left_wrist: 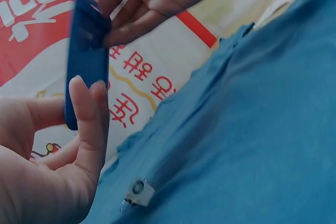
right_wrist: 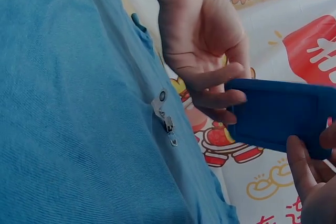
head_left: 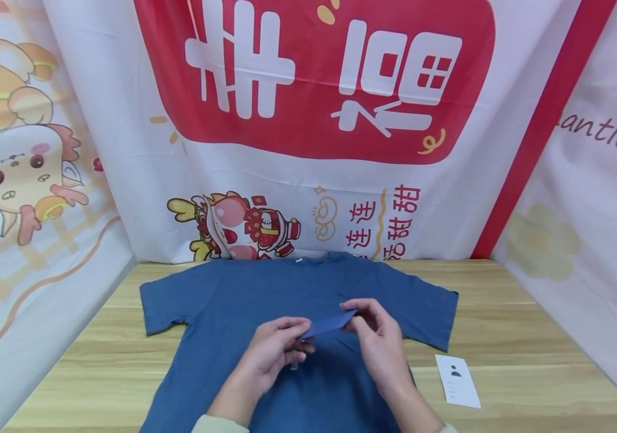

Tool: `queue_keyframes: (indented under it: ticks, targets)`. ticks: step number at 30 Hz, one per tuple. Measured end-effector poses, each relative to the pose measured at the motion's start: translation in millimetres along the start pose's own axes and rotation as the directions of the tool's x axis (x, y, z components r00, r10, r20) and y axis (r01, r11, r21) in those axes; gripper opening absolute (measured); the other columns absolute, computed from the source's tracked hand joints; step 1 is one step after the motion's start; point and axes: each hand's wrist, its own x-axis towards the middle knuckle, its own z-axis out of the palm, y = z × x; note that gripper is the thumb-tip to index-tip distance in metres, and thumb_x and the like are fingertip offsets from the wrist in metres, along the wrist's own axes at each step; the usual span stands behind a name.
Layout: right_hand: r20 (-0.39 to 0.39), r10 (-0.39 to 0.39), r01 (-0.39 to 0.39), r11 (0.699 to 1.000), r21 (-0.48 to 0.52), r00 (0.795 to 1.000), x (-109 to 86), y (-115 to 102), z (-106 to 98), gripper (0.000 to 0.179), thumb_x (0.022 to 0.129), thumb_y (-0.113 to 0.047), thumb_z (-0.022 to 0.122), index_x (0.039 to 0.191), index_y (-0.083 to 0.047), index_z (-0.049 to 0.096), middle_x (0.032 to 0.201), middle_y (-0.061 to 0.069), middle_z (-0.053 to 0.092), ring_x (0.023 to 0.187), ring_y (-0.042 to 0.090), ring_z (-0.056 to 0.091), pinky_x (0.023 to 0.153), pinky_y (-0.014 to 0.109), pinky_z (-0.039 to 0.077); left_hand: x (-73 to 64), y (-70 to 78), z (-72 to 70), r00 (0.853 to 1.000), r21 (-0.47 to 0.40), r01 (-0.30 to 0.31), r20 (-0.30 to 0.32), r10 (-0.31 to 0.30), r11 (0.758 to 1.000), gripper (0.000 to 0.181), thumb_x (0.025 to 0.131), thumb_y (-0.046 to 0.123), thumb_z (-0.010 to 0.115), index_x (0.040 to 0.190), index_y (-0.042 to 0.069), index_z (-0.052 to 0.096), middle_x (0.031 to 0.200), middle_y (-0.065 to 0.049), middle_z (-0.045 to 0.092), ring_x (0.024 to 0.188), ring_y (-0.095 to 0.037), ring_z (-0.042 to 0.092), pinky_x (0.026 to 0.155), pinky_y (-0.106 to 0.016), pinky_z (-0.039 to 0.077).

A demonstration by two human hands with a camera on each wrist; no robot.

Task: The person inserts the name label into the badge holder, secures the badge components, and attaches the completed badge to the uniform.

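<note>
Both hands hold a flat blue card holder (head_left: pixel 327 325) above a blue T-shirt (head_left: pixel 216 337). My left hand (head_left: pixel 273 346) pinches one end between thumb and fingers. At the other end, my right hand (head_left: pixel 379 337) pinches it the same way. In the right wrist view the holder (right_wrist: pixel 278 111) shows a raised border around a recessed face. A small badge clip (right_wrist: pixel 169 124) with a clear strap and a round snap lies on the shirt beneath the hands; the left wrist view shows the snap end of the clip (left_wrist: pixel 139 192) too.
The T-shirt is spread on a wood-grain table (head_left: pixel 509 319), sleeves out to both sides. A white card (head_left: pixel 457 380) with a dark person icon lies on the table right of the shirt. Printed cloth (head_left: pixel 308 174) hangs behind and at both sides.
</note>
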Motion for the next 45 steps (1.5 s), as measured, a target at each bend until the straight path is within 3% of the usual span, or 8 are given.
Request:
queue_keyframes:
  ticks: [4, 7, 11, 14, 19, 28, 36, 45]
  targets:
    - [0.005, 0.039, -0.039, 0.999, -0.015, 0.999, 0.1, 3.2, 1.5, 0.033, 0.106, -0.007, 0.05, 0.129, -0.016, 0.072, 0.132, 0.008, 0.071, 0.109, 0.022, 0.068, 0.09, 0.028, 0.059, -2.2, 4.1, 0.7, 0.999, -0.036, -0.034, -0.041, 0.032, 0.999, 0.045, 0.106, 0.017, 0.07, 0.145, -0.005, 0.062, 0.136, -0.023, 0.069, 0.096, -0.017, 0.077, 0.08, -0.029, 0.066]
    - [0.018, 0.069, -0.069, 0.998, -0.015, 0.997, -0.4, 5.3, 2.8, 0.038, 0.106, -0.008, 0.048, 0.137, -0.017, 0.067, 0.13, 0.011, 0.07, 0.098, 0.024, 0.068, 0.082, 0.035, 0.061, -4.0, 8.0, 0.9, 0.997, -0.035, -0.051, -0.051, 0.049, 0.998, 0.049, 0.107, 0.012, 0.067, 0.152, -0.006, 0.054, 0.147, -0.03, 0.06, 0.105, -0.02, 0.075, 0.087, -0.034, 0.067]
    - [0.004, 0.083, -0.083, 0.997, -0.005, 0.997, -1.0, 6.8, 3.5, 0.036, 0.108, -0.011, 0.047, 0.139, -0.016, 0.065, 0.123, 0.016, 0.069, 0.08, 0.026, 0.065, 0.069, 0.041, 0.063, -6.8, 13.2, 1.4, 0.996, -0.016, -0.072, -0.062, 0.071, 0.997, 0.05, 0.107, 0.006, 0.065, 0.155, -0.004, 0.052, 0.129, -0.025, 0.062, 0.103, -0.022, 0.074, 0.089, -0.037, 0.067]
    - [-0.033, 0.065, -0.065, 0.998, -0.026, 0.997, -1.0, 6.9, 3.1, 0.029, 0.11, -0.017, 0.055, 0.136, -0.017, 0.068, 0.118, 0.014, 0.069, 0.081, 0.023, 0.065, 0.066, 0.037, 0.062, -9.9, 17.7, 2.0, 0.995, 0.021, -0.077, -0.061, 0.079, 0.997, 0.047, 0.107, 0.007, 0.066, 0.151, -0.004, 0.055, 0.119, -0.019, 0.065, 0.094, -0.022, 0.075, 0.083, -0.038, 0.068]
    - [-0.046, 0.029, -0.033, 0.996, -0.085, 0.999, -0.3, 7.6, 2.4, 0.032, 0.102, -0.02, 0.076, 0.134, -0.016, 0.072, 0.121, 0.012, 0.071, 0.096, 0.016, 0.068, 0.071, 0.024, 0.058, -16.3, 26.1, 1.3, 0.998, 0.108, -0.063, -0.009, 0.064, 0.992, 0.048, 0.107, 0.015, 0.068, 0.148, -0.005, 0.055, 0.119, -0.018, 0.075, 0.089, -0.021, 0.076, 0.076, -0.038, 0.068]
    - [-0.016, 0.104, -0.104, 0.994, -0.016, 0.994, 2.9, 7.1, 2.0, 0.037, 0.101, -0.02, 0.078, 0.137, -0.014, 0.071, 0.12, 0.012, 0.071, 0.088, 0.017, 0.068, 0.064, 0.027, 0.059, -25.0, 37.1, -1.7, 0.995, 0.123, -0.069, 0.078, 0.06, 0.99, 0.049, 0.108, 0.018, 0.067, 0.153, 0.003, 0.056, 0.139, -0.024, 0.069, 0.102, -0.026, 0.075, 0.082, -0.038, 0.068]
    - [0.021, 0.171, -0.171, 0.985, 0.006, 0.985, 4.2, 7.5, 3.9, 0.046, 0.098, -0.022, 0.082, 0.14, -0.012, 0.066, 0.119, 0.013, 0.07, 0.083, 0.016, 0.071, 0.064, 0.033, 0.062, -25.4, 38.2, -6.1, 0.997, 0.118, -0.074, 0.042, 0.069, 0.99, 0.045, 0.107, 0.012, 0.068, 0.149, 0.001, 0.059, 0.138, -0.026, 0.069, 0.101, -0.029, 0.076, 0.081, -0.039, 0.068]
    - [0.019, 0.155, -0.154, 0.988, -0.027, 0.988, 2.8, 6.5, 5.5, 0.047, 0.096, -0.018, 0.083, 0.14, -0.013, 0.066, 0.112, 0.011, 0.067, 0.078, 0.016, 0.067, 0.06, 0.031, 0.058, -27.8, 40.1, -7.5, 0.997, 0.11, -0.075, 0.003, 0.076, 0.991, 0.044, 0.104, 0.012, 0.072, 0.146, 0.002, 0.062, 0.125, -0.021, 0.076, 0.096, -0.028, 0.077, 0.078, -0.039, 0.068]
